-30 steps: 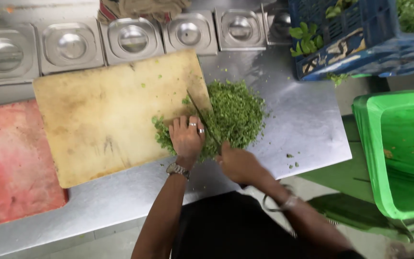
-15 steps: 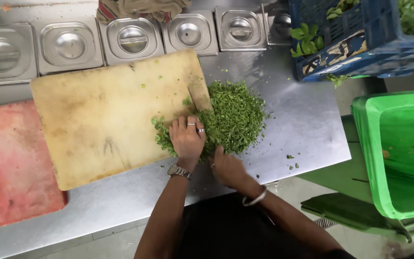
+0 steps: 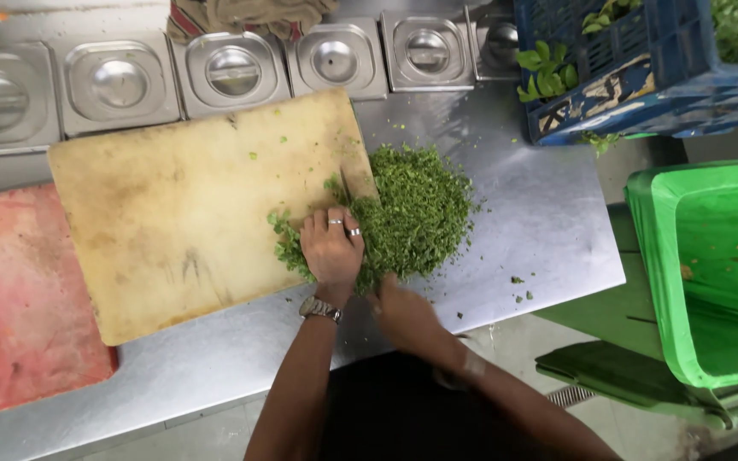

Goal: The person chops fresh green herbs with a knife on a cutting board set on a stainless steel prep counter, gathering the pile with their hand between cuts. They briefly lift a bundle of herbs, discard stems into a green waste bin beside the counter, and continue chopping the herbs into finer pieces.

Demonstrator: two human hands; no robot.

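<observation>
A heap of finely chopped green herbs [image 3: 420,213] lies across the right end of a pale, worn cutting board [image 3: 172,205] and spills onto the steel counter [image 3: 540,230]. My left hand [image 3: 332,248], wearing two rings and a wristwatch [image 3: 320,308], lies flat with fingers down over the near-left part of the heap, on the back of a knife blade [image 3: 346,186] whose tip shows just beyond the fingers. My right hand [image 3: 399,312], blurred, sits at the near edge of the heap, closed round the knife's handle.
A red cutting board [image 3: 19,299] lies at the left. Lidded steel containers [image 3: 232,68] line the back, with a cloth [image 3: 241,13] behind them. A blue crate [image 3: 642,77] of leafy greens stands back right. A green plastic bin [image 3: 711,265] stands off the counter's right end.
My right hand has rocked the knife handle down and towards me. The blade has pivoted under my left hand, which has stayed on the herbs.
</observation>
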